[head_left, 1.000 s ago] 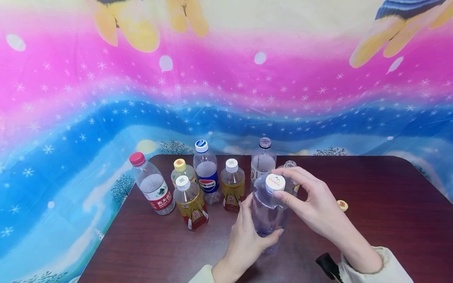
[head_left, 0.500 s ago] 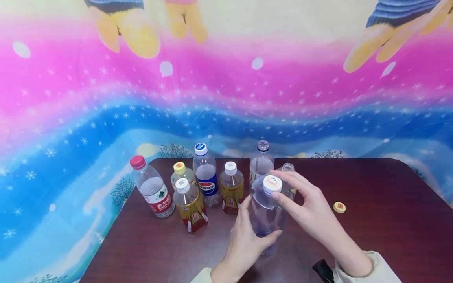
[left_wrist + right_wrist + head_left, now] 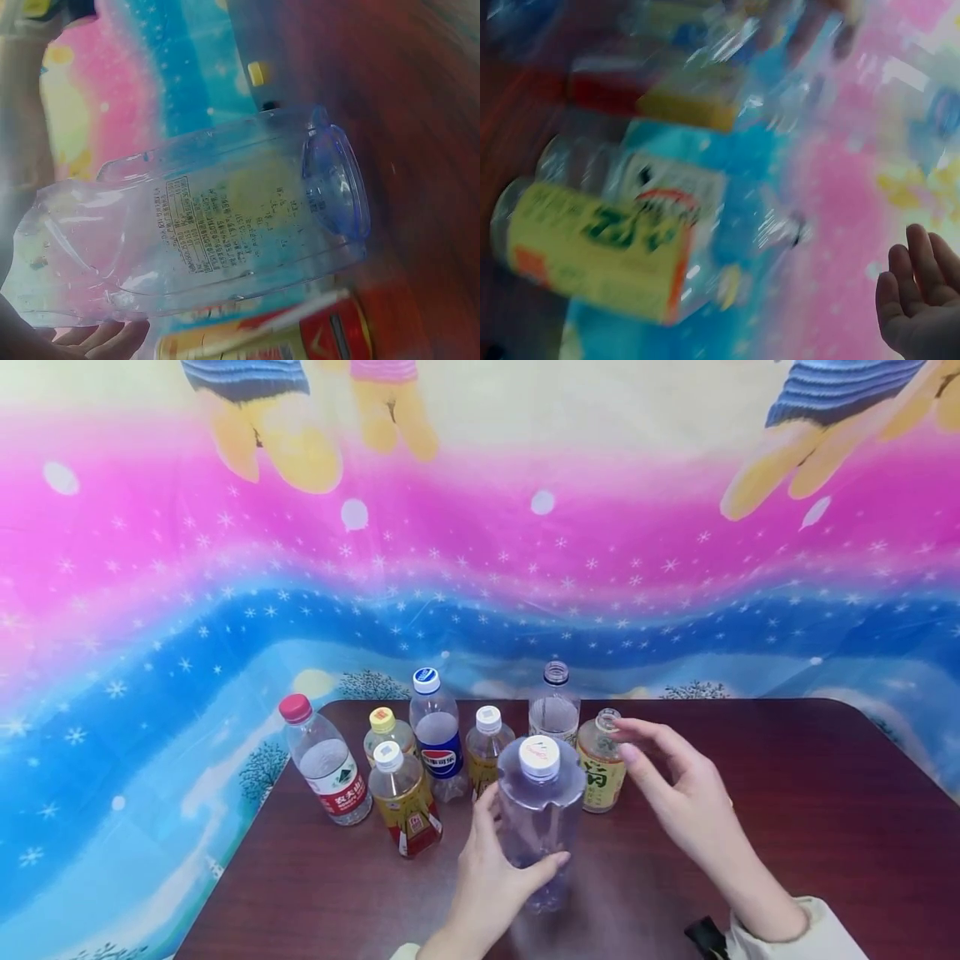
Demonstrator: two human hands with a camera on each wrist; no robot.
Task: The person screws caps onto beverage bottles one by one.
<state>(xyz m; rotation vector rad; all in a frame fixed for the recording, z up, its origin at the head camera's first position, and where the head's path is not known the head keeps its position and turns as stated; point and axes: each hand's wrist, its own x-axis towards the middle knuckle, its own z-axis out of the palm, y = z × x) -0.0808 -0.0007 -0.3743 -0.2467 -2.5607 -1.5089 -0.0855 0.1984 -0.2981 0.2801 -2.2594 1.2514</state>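
My left hand grips a large clear bottle round its side, thumb in front. The bottle stands upright and wears a white cap. In the left wrist view small print shows on its wall; whether its base touches the table cannot be told. My right hand is apart from that bottle, its fingers loosely extended and holding nothing. Those fingertips are close to an uncapped bottle with a yellow label. Behind the large bottle stands another uncapped clear bottle, partly hidden.
Several capped bottles stand to the left: a red-capped water bottle, a Pepsi bottle, a yellow-capped bottle and gold-labelled bottles, one in front. A loose yellow cap lies on the dark table. A printed cloth hangs behind.
My right hand has let go of the white cap and moved right. My left hand has brought the large bottle leftward, uncovering the yellow-labelled bottle.
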